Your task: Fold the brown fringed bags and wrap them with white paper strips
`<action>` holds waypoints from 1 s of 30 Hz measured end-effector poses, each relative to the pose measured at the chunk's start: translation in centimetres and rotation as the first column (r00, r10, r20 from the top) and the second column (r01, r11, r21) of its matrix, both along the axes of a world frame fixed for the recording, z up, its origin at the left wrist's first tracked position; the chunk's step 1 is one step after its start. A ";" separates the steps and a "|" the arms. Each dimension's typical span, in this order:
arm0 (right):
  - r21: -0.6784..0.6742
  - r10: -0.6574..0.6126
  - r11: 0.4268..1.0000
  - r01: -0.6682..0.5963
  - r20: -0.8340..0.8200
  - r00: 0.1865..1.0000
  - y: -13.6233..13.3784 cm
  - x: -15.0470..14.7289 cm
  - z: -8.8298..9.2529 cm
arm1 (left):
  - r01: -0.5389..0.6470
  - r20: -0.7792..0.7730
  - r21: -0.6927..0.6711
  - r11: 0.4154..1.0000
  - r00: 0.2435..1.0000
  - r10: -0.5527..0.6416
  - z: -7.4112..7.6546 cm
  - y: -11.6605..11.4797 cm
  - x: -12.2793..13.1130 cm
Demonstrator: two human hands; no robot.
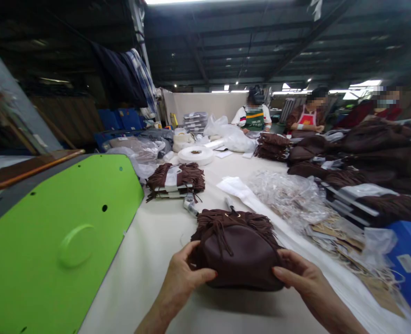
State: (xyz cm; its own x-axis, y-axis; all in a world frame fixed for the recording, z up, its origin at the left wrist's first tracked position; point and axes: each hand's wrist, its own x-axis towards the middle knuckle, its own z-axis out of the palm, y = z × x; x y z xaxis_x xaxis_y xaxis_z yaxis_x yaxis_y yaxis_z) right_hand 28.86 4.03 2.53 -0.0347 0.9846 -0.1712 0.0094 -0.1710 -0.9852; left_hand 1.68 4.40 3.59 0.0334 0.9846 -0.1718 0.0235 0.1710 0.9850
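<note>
A dark brown fringed bag (243,255) is on the white table right in front of me, its smooth rounded panel facing me. Fringe and a knotted cord show along its upper part. My left hand (187,273) grips the bag's left edge, thumb on the front and fingers behind. On the opposite edge my right hand (297,271) pinches it the same way. Behind the bag's top lies a strap end with clear wrapping (190,205). Farther back sits a stack of brown fringed pieces (175,180) with a white band around it.
A green machine panel (62,236) stands at left. To the right are a white cloth strip (240,192), crumpled clear plastic bags (289,195), tags with cords (348,246) and a blue bin (409,264). A white tape roll (195,155) lies beyond; several people work at the far side.
</note>
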 end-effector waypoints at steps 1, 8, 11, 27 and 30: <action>-0.002 0.030 1.000 -0.030 -0.011 0.999 0.1 -0.1 0.2 | 0.002 -0.003 0.008 1.000 1.000 -0.002 -0.1 0.1 0.1; -0.056 0.089 0.994 -0.095 -0.109 0.990 0.5 -0.5 0.7 | -0.183 0.101 -0.055 0.982 0.977 0.188 -0.5 0.9 1.6; -0.075 -0.039 0.997 0.028 -0.156 0.987 0.4 -0.8 1.4 | -0.246 0.107 -0.068 0.967 0.962 0.252 0.7 1.1 1.9; 0.145 -0.141 0.983 0.111 0.220 0.965 1.9 -2.0 -3.0 | -0.129 -0.145 0.010 0.992 0.981 0.129 -2.1 1.4 0.1; 0.123 -0.103 0.989 0.086 0.134 0.986 1.5 -2.8 -2.8 | -0.120 0.033 -0.047 0.992 0.992 0.122 -2.1 1.4 0.3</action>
State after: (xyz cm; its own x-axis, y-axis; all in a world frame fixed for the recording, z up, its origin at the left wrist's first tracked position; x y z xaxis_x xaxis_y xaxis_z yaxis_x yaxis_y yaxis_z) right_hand 26.09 5.54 -0.28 0.0755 0.9958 -0.0518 0.1378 -0.0618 -0.9885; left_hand 1.95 5.78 1.51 -0.0788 0.9732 -0.2162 -0.0349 0.2141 0.9762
